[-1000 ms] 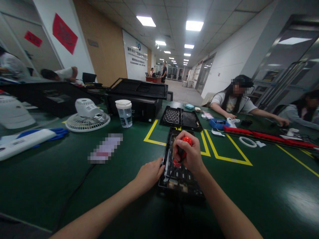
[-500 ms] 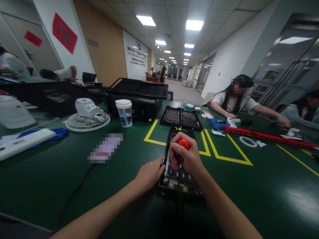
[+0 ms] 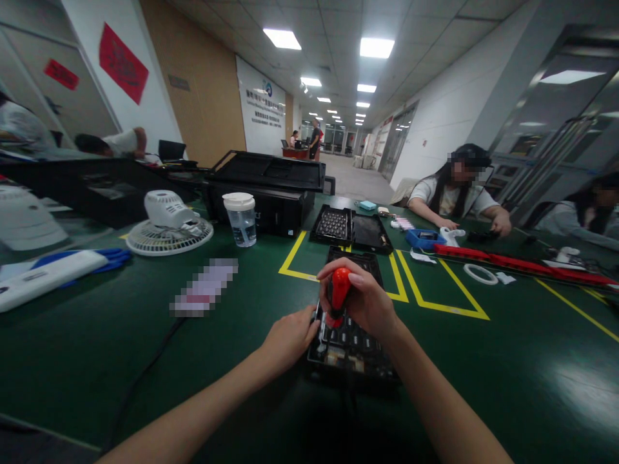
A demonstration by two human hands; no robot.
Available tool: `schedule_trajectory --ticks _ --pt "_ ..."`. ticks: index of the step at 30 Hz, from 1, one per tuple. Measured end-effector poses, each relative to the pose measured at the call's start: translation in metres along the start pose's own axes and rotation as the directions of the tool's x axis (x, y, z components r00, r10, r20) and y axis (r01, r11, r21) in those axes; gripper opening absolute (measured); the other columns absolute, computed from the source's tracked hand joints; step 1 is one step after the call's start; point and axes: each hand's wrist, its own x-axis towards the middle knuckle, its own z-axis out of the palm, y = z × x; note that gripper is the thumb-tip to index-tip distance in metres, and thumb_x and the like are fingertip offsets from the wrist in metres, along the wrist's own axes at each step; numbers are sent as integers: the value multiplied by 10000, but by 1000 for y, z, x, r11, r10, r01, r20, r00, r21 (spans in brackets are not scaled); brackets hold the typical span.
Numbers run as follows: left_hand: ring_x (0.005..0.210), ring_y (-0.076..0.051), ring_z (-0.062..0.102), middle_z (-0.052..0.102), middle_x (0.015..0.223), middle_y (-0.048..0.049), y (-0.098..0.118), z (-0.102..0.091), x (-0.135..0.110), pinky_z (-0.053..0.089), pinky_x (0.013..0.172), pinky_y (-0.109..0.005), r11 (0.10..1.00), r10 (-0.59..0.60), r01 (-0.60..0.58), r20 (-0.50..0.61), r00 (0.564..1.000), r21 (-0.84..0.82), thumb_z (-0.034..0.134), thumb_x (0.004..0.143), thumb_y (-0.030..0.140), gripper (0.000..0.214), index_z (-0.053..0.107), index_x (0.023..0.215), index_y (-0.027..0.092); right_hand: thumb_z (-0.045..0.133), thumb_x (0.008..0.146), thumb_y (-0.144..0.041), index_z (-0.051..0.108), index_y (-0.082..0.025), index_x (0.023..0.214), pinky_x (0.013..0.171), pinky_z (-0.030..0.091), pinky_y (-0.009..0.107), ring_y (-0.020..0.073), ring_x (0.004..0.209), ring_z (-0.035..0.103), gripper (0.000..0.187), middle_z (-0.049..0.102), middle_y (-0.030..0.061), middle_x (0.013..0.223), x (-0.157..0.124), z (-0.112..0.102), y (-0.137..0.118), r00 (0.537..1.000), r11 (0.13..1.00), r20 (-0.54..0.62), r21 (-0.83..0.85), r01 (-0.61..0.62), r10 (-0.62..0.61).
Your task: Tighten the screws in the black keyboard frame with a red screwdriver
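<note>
A black keyboard-like board [image 3: 352,345] with rows of small parts lies lengthwise on the green table in front of me. My right hand [image 3: 362,301] is closed round a red-handled tool [image 3: 337,293], held upright with its tip down on the board's left side. My left hand [image 3: 288,340] rests against the board's left edge, fingers curled onto the rim. Two black trays [image 3: 351,229] sit just beyond the board.
A clear cup with white lid [image 3: 240,219], a white fan [image 3: 168,225] and a black printer [image 3: 268,187] stand at the back left. Yellow tape lines [image 3: 438,303] mark the table. Two seated people [image 3: 457,190] work at the right, near a blue box [image 3: 422,239] and red strips [image 3: 522,265].
My right hand has shifted the red tool leftward across the board and tilted it. The left hand has stayed put. The seated person's far arm has drawn in.
</note>
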Motion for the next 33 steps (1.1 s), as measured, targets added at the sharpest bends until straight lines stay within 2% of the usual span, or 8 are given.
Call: schedule_trajectory --ticks 8,14,22,28,33 --pt "862 -192 614 633 978 -66 0 0 -1 444 734 -284 1000 -6 6 12 1000 -9 273 900 382 308 484 1044 211 452 822 -300 558 -135 995 644 436 296 153 679 554 261 552 43 773 -2 -10 -4 993 997 89 -15 -75 77" --pt "931 -191 604 627 1030 -72 2 -4 -2 443 781 -287 999 -4 5 18 1000 -49 282 901 369 308 455 1106 219 476 834 -308 552 -153 1009 641 469 304 153 682 568 246 573 41 763 -4 -15 -11 991 990 88 -108 -87 97" --pt "938 -202 605 628 1048 -71 6 -5 -3 443 776 -303 999 -21 22 32 999 -31 303 895 334 298 434 1138 220 509 832 -305 549 -155 1004 649 488 319 155 693 587 231 601 53 801 -5 -22 -18 997 963 63 -269 -32 51" --pt "913 -202 611 632 1026 -73 8 -7 -2 444 746 -292 999 -40 40 55 998 1 295 895 338 290 446 1107 210 551 816 -295 553 -161 954 663 472 272 140 742 566 192 555 39 845 -4 -15 -19 999 924 -29 -382 15 -28" --pt "921 -199 607 625 1039 -73 8 -7 -2 440 761 -291 999 -37 37 51 998 -2 294 897 337 295 442 1118 209 574 798 -284 545 -173 906 664 476 261 120 729 539 158 501 37 920 -3 -10 -16 992 916 -77 -396 61 -99"
